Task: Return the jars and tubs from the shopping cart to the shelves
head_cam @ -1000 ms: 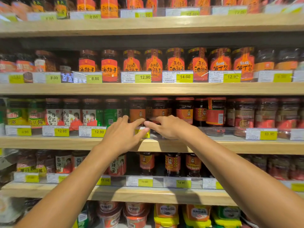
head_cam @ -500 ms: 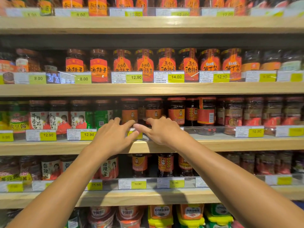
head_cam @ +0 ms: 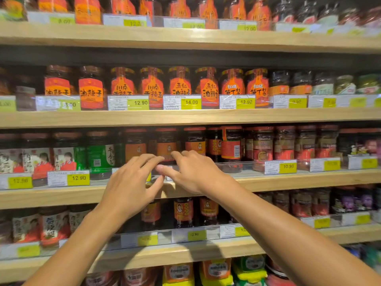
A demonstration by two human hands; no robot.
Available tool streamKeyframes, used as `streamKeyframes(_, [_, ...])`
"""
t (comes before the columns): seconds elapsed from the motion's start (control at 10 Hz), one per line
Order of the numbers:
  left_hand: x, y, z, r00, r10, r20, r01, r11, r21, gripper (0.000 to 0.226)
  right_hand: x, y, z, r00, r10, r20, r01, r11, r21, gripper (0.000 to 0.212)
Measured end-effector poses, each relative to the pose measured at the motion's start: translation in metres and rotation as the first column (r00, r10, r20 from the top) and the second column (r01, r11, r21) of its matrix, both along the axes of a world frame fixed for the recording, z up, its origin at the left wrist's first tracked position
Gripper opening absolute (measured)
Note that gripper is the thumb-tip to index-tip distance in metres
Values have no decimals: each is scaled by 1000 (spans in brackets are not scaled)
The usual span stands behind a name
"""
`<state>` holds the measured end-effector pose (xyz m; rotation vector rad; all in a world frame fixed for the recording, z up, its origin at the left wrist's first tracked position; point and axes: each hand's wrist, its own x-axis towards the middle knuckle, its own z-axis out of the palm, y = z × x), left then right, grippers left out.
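Note:
Dark sauce jars with orange labels [head_cam: 167,145] stand in a row on the third wooden shelf [head_cam: 288,179], behind a clear plastic rail [head_cam: 237,167]. My left hand [head_cam: 132,182] and my right hand [head_cam: 195,172] meet at that rail, directly in front of these jars. The left fingers reach over the rail's top with the thumb spread below. The right index finger points left and touches the rail beside the left fingers. A yellow price tag [head_cam: 148,177] is mostly hidden between the hands. Neither hand holds a jar. No shopping cart is in view.
Shelves above and below are packed with red- and orange-labelled jars [head_cam: 179,85] and price tags [head_cam: 190,102]. Green-labelled jars [head_cam: 101,153] stand left of my hands, a taller red-labelled jar [head_cam: 231,147] to the right. Yellow-lidded tubs [head_cam: 249,269] sit on the bottom shelf.
Both hands stay at the rail in front of the orange-labelled jars. The left thumb has dropped below the rail, and the view has drifted slightly rightward along the shelves.

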<state>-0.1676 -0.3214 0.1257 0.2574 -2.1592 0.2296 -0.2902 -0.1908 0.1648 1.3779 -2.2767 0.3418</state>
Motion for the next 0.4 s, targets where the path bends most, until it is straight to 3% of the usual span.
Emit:
streamKeyframes(0.3, [10,8,0,999,-14,42,14,1000,5,45,-11,12,-3,999,44,-2,-44,999,-7,79])
streamKeyframes(0.4, [16,7,-3,999,-9,44,7,999,31,47,-14,32,-7,993,104,-47,-109,988,-108,74])
